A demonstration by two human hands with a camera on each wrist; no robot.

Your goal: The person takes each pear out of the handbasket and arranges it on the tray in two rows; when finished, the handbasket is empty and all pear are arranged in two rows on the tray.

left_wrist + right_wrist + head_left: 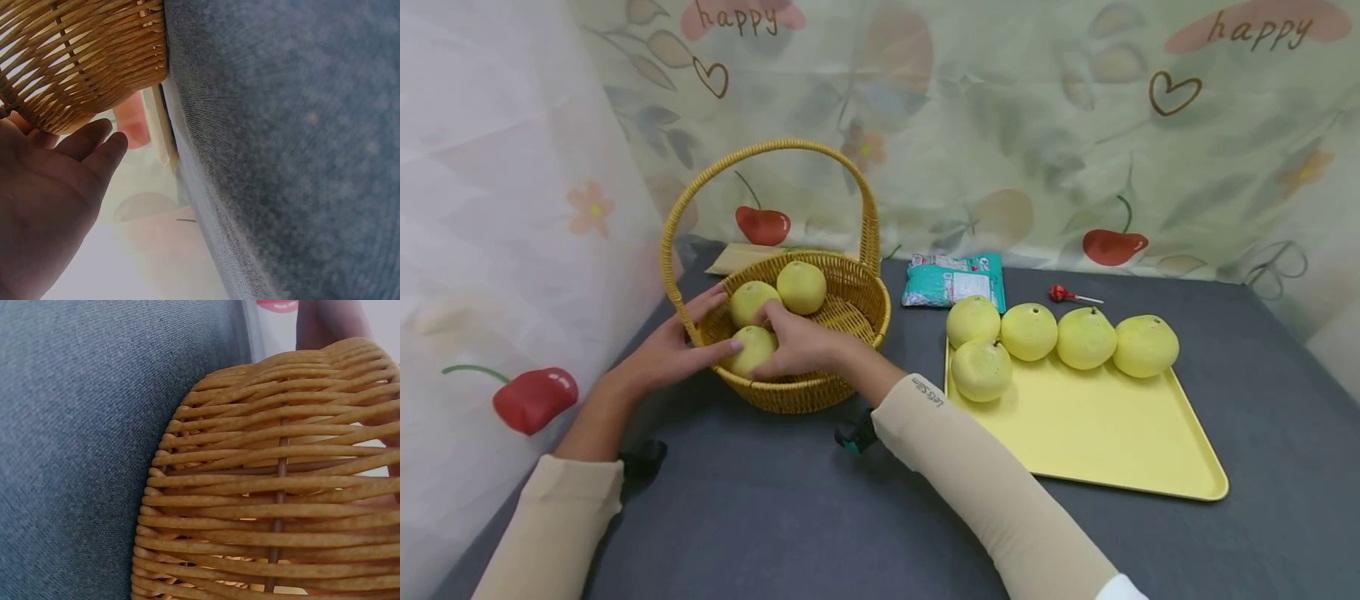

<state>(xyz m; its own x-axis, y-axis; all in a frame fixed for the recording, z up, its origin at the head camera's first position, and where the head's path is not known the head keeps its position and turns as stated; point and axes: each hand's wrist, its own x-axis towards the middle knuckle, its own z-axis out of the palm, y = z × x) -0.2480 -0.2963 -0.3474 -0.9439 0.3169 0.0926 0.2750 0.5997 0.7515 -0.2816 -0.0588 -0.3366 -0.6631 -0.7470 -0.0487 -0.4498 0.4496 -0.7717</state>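
A teal packet (952, 282) — a red lollipop (1059, 293) to its right — lies before a cherry-printed curtain (985, 125).

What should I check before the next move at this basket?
1. Basket upright on table: ok.
2. Left grip touching basket: ok.
3. Right grip clear of front fruit: not ok, it holds it.
4. Front fruit resting on basket floor: cannot tell, underside hidden.
5. Basket's right side free of fruit: ok.
6. Tray free of fruit: not ok, five fruits there.
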